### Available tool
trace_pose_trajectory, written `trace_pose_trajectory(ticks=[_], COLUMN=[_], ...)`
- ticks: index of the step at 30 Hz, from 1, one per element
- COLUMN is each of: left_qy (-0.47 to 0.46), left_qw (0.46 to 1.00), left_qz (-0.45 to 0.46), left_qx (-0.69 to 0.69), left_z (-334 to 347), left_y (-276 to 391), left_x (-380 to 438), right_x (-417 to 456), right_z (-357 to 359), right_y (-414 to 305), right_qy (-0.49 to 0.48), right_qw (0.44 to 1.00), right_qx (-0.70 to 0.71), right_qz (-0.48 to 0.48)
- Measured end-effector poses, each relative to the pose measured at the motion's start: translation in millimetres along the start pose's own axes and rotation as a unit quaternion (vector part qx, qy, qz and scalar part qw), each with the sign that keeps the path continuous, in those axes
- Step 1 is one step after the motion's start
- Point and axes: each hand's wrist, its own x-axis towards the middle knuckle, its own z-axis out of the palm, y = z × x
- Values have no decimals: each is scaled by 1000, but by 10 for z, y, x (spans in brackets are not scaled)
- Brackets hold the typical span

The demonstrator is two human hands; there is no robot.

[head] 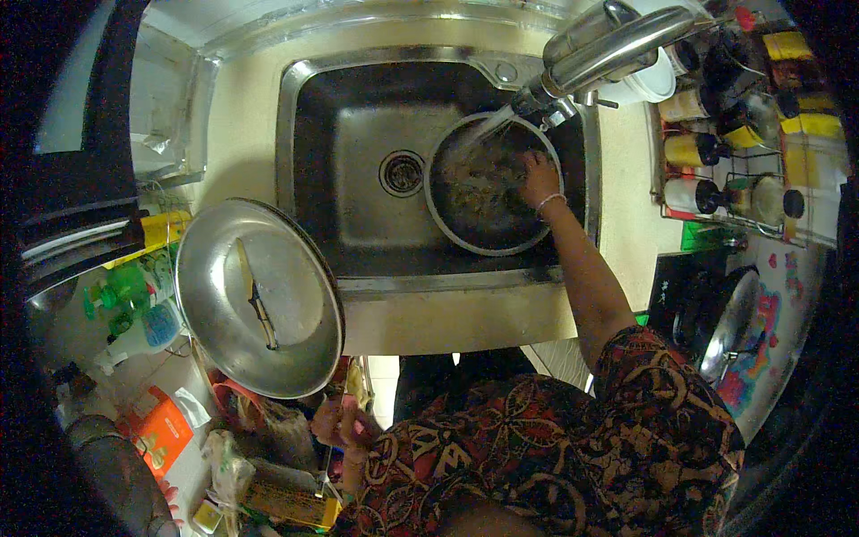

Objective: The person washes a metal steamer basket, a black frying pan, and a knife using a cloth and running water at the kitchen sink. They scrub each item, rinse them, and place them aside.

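My right hand (541, 180) reaches over the right rim into a round metal basin (439, 221) in the sink, a bracelet on its wrist. Its fingertips are dim, so I cannot tell whether they grip anything. Small brownish pieces (480, 184) lie in the basin's dark interior, too blurred to name. Water (488, 127) runs from the faucet (617, 50) into the basin. My left hand (345, 423) is low beside my body, fingers curled near something pinkish. Whether it holds that is unclear.
Left of the sink (423, 285), a knife (254, 295) lies on a large metal bowl or lid (215, 329). Green bottles (127, 288) and an orange packet (161, 433) sit further left. A wire rack with several jars (691, 149) stands right, above a pan lid (731, 322).
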Motion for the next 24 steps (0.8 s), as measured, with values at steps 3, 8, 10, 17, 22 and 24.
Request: trace_pose_trajectory(ticks=[3,8,10,17,22,24], left_qy=[-11,56,30,-118,-210,-156], left_qw=[990,954,966,619,582,514], left_qz=[100,209,158,-450,-446,-463], left_qx=[-95,-207,-202,-633,-647,-705], left_z=[95,557,812,2088,2169,2642], left_y=[237,853,1212,1287,1554,1330], left_x=[585,1821,2260,2889,2971,3013], right_x=[113,246,418,99,175,79], right_z=[302,669,811,672,832,893], right_y=[-293,-432,-265,-506,-596,-682], right_qy=[39,-73,-55,133,34,-26], right_qw=[998,942,973,973,960,933], right_qx=[30,113,193,-40,247,354], right_qz=[-29,-307,-115,-184,130,67])
